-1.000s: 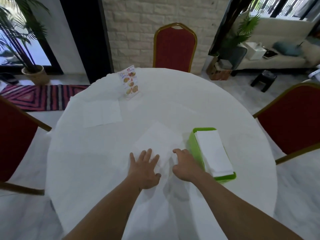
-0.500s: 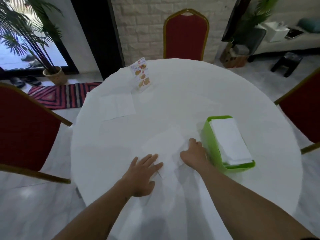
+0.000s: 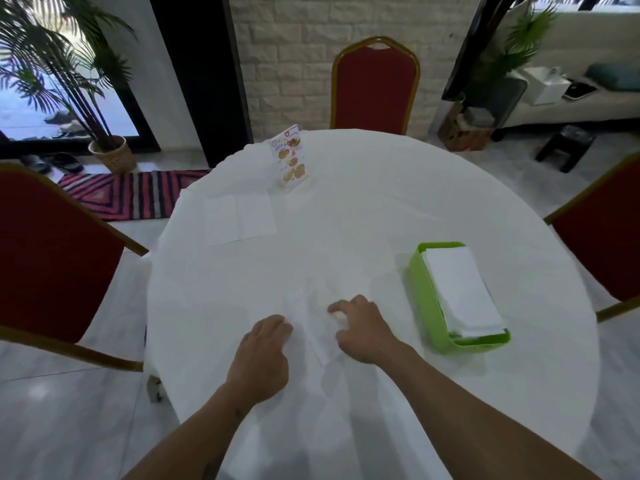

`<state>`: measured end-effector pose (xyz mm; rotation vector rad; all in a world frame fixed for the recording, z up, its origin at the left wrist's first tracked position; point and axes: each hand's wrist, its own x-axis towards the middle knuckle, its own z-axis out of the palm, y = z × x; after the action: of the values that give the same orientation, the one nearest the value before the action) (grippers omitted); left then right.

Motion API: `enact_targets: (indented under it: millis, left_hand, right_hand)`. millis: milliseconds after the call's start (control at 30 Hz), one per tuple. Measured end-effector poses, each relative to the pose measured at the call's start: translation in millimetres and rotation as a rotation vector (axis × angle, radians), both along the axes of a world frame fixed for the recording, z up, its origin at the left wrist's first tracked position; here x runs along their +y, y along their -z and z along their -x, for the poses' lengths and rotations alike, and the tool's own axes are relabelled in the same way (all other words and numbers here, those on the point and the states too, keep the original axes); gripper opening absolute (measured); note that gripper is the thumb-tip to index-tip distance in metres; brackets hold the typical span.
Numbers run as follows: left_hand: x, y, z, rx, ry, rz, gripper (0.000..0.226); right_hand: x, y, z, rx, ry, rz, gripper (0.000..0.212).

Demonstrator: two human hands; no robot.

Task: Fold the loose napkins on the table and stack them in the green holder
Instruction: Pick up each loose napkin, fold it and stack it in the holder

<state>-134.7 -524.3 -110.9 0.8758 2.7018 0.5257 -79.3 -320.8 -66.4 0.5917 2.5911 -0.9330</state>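
Note:
A white loose napkin [image 3: 313, 299] lies flat on the white round table [image 3: 381, 209], just in front of me and hard to tell from the cloth. My left hand [image 3: 263, 351] has its fingers curled down on the napkin's near left part. My right hand [image 3: 360, 327] pinches its near right part with bent fingers. A second loose napkin [image 3: 239, 218] lies spread out at the far left. The green holder [image 3: 420, 292] stands to the right of my right hand, with a stack of folded napkins [image 3: 460, 292] inside it.
A standing menu card [image 3: 289, 157] is at the table's far side, next to the second napkin. Red chairs stand at the far side [image 3: 375, 88], the left [image 3: 52, 251] and the right [image 3: 602, 244]. The table's near edge is below my forearms.
Both hands lay flat with spread fingers on the napkin. Their fingers have now curled in and closed on its near part. The right hand has drawn back from the holder.

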Motion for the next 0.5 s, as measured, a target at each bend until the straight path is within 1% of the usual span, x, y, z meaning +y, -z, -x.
enact_targets:
  millis: [67,100,133,200,267,300,333,433,467,500]
  left_hand:
    - [-4.4,-0.1,2.1,0.015,-0.05,-0.036,0.055]
    - [-4.8,-1.1,2.9,0.013,-0.064,-0.046,0.056]
    - [-4.5,-1.9,3.6,0.005,-0.066,-0.042,0.058]
    - [-1.7,-2.9,3.8,-0.02,-0.025,0.013,0.066]
    - [2.6,-1.7,2.3,-0.028,0.063,0.102,0.073]
    - [4.9,-0.9,0.9,-0.028,0.111,0.15,0.075]
    - [7.3,0.2,-1.0,-0.023,0.157,0.197,0.077]
    - [13.0,2.6,-5.0,-0.01,0.207,0.276,0.077]
    - [13.9,1.8,-5.1,-0.017,0.204,0.289,0.076]
    - [14.4,-0.2,-4.3,-0.027,0.207,0.3,0.075]
  right_hand:
    - [-8.0,1.6,-2.3,-0.183,-0.079,0.084,0.065]
    - [-11.6,4.3,-3.2,-0.215,-0.067,0.106,0.067]
    - [-14.4,7.0,-3.3,-0.197,-0.029,0.094,0.067]
    - [-17.4,12.2,-3.2,-0.114,0.083,0.002,0.06]
    - [-14.9,17.0,-1.9,-0.063,0.165,-0.076,0.055]
    - [-13.1,17.2,-1.2,-0.058,0.187,-0.078,0.055]
    - [-10.8,18.7,0.7,-0.049,0.227,-0.025,0.056]
    - [-6.9,21.4,7.6,-0.064,0.505,0.367,0.054]
    - [-6.3,22.3,9.8,-0.06,0.563,0.435,0.047]
    - [-5.4,23.1,11.3,-0.057,0.582,0.442,0.034]
